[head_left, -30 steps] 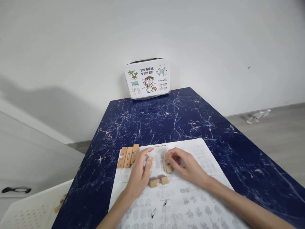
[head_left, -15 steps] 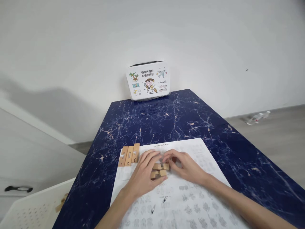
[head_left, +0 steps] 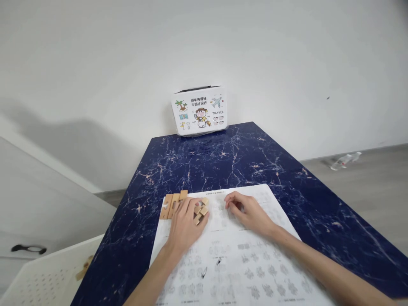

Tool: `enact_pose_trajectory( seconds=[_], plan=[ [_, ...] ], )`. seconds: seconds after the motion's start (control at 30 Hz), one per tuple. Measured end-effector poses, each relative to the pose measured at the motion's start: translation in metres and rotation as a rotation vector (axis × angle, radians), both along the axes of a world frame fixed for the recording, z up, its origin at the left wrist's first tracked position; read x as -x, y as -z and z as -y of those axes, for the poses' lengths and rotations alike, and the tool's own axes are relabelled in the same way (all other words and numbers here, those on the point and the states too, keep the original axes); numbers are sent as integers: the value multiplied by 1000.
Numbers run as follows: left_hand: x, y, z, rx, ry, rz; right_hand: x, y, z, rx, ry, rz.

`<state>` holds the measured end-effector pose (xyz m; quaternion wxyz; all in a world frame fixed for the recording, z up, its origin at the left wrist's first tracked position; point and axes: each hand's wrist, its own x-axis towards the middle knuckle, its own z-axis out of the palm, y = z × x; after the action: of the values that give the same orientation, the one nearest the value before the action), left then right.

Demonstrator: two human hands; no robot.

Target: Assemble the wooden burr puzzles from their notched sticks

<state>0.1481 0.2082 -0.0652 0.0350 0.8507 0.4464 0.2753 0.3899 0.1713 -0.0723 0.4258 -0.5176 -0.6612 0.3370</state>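
Observation:
My left hand [head_left: 185,221] is closed around a cluster of notched wooden puzzle blocks [head_left: 203,210], at the left part of a printed sheet [head_left: 226,242]. Parts of the cluster show between thumb and fingers; the palm hides the rest. Right of the cluster, my right hand [head_left: 247,210] is apart from it, resting over the sheet. Its fingers are loosely curled with a gap to the thumb, and nothing shows in them. Flat wooden pieces with cutouts [head_left: 165,207], marked with numbers, lie side by side at the sheet's upper left corner, partly behind my left hand.
The sheet lies on a blue marbled table [head_left: 207,163]. A white illustrated case [head_left: 200,111] stands against the wall at the far end. Down left is a white perforated basket [head_left: 41,280] with wooden pieces [head_left: 84,268]. Clear bottles [head_left: 346,160] lie on the floor at right.
My left hand has moved left and slightly away from me with the block cluster, now turned at an angle. My right hand has come off the blocks and shifted slightly right.

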Motion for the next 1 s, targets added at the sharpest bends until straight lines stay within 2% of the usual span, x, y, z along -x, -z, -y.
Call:
enact_pose_trajectory(
  seconds=[0.17, 0.4, 0.47, 0.63, 0.73, 0.8, 0.87, 1.0],
  plan=[
    [3, 1, -4, -38, -112, 8, -2, 3, 0, -13, -19, 9],
    [5, -7, -3, -142, -162, -32, -2, 5, 0, -11, -32, 4],
    [5, -9, -1, -154, -94, -5, -2, 4, 0, -14, -27, 14],
    [1, -11, 10, -73, 319, 3, 0, 4, 0, -34, -31, 33],
    [-3, -9, 19, -19, 449, -73, 0, 5, 0, -44, -39, 40],
    [-6, -8, 24, 53, 473, -124, 0, 6, 0, -50, -47, 44],
    [-8, -6, 26, 112, 441, -139, 0, 6, 0, -55, -52, 48],
    [-11, -5, 26, 113, 354, -106, 1, 6, 0, -61, -53, 57]
  ],
)
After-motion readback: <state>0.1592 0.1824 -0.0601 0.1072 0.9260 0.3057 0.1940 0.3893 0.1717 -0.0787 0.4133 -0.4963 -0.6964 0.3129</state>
